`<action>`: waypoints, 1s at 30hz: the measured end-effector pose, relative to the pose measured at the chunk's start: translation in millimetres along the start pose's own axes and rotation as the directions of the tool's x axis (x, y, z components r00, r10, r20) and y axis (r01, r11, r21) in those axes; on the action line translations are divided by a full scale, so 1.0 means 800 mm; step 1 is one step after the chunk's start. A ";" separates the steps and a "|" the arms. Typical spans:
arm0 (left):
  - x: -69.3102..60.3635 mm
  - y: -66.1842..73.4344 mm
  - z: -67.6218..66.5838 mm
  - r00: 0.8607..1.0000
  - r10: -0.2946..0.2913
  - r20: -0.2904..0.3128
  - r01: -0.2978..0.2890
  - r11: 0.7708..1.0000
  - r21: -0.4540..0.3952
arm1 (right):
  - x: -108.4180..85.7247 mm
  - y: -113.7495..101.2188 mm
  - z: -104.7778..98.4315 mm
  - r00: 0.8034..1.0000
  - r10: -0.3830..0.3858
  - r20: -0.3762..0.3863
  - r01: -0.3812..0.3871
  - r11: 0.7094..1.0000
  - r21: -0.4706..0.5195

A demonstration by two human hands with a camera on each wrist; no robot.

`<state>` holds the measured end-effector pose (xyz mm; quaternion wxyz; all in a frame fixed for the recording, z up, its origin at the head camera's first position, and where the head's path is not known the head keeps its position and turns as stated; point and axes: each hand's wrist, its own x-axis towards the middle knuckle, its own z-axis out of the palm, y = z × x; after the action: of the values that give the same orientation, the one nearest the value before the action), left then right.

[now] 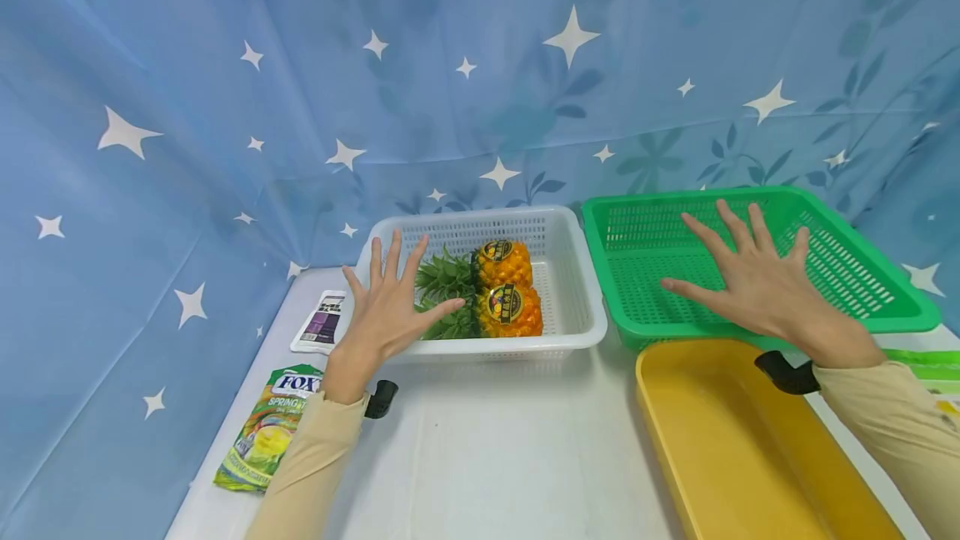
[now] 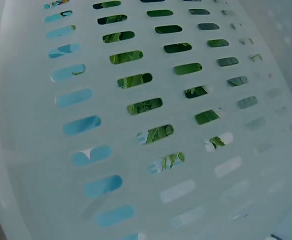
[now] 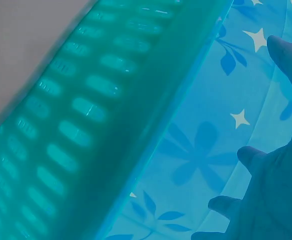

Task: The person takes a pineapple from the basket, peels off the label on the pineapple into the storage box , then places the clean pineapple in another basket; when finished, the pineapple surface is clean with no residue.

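My left hand point(image 1: 386, 307), fingers spread wide, hovers over the left side of a white basket point(image 1: 577, 273) and holds nothing. Inside that basket lie two toy-like pineapples point(image 1: 510, 307), orange with black labels, their green leaves point(image 1: 444, 277) pointing left. Spread in the same way, my right hand point(image 1: 765, 286) is above a green basket point(image 1: 630, 273), also holding nothing. The left wrist view is filled by the white basket's slotted wall point(image 2: 135, 140), with green leaves behind the slots. In the right wrist view, my right hand's fingers point(image 3: 256, 160) appear beside the green basket's rim point(image 3: 151, 100).
A yellow tray point(image 1: 735, 440) stands in front of the green basket. On the left lie a FOX'S candy bag point(image 1: 273, 432) and a white-and-purple packet point(image 1: 322, 323). A green-and-white package point(image 1: 930, 369) is partly behind the right sleeve. A blue starred curtain point(image 1: 450, 123) hangs behind.
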<state>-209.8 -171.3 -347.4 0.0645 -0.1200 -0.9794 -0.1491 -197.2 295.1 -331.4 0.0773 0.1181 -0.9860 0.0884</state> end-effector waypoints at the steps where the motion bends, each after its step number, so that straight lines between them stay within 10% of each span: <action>1: 0.000 0.001 0.000 1.000 0.001 0.002 -0.001 1.000 0.003 | -0.001 0.000 0.000 1.000 0.002 0.001 -0.002 1.000 0.003; 11: 0.000 0.008 -0.001 0.999 0.040 -0.022 -0.039 0.999 0.029 | -0.012 -0.031 -0.014 0.999 -0.039 -0.008 0.039 0.999 0.015; 19: -0.040 -0.011 -0.020 0.968 -0.055 -0.245 0.049 0.998 -0.030 | -0.018 -0.086 -0.028 0.979 -0.181 -0.095 0.181 0.983 -0.002; 25: -0.081 -0.030 -0.024 0.944 -0.188 -0.272 0.133 0.969 -0.209 | 0.002 -0.132 -0.030 0.898 -0.410 -0.163 0.399 0.912 -0.093; 30: -0.099 -0.036 -0.013 0.929 -0.332 -0.166 0.235 0.872 -0.429 | 0.038 -0.173 -0.037 0.830 -0.554 -0.066 0.552 0.832 -0.048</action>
<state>-140.3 -218.4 -358.5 0.1309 0.0335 -0.9201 -0.3677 -188.3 161.5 -275.7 0.1389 0.3936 -0.9071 0.0534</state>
